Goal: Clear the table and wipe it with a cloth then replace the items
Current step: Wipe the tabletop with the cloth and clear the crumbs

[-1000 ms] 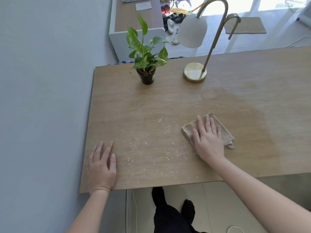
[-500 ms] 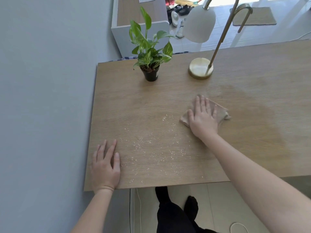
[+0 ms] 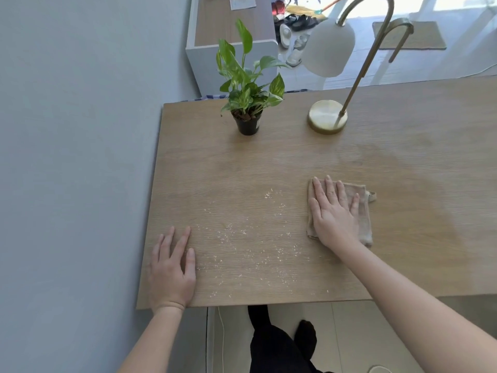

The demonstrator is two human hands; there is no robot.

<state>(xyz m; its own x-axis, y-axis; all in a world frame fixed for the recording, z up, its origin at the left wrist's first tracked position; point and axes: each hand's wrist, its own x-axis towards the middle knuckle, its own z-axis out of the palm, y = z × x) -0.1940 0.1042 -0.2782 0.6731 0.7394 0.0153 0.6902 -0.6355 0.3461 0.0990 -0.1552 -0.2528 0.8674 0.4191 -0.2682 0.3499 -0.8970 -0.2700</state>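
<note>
Wiping step: right hand (image 3: pixel 332 215), fingers straight, pressed cloth (image 3: pixel 364 220) right of crumbs (image 3: pixel 250 242); left hand (image 3: pixel 172 273) lay flat opposite. Next stroke probably needed to cross them.

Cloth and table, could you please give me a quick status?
Left hand open, flat on table. Right hand flat, pressing cloth. Crumbs unwiped between hands. Plant and lamp not cleared.

No lettering is legible anywhere in view. A small pale label (image 3: pixel 256 125) on the black plant pot (image 3: pixel 246 126) is too small to read, as is the sheet of paper (image 3: pixel 242 2) lying on the far cabinet (image 3: pixel 231 53).
</note>
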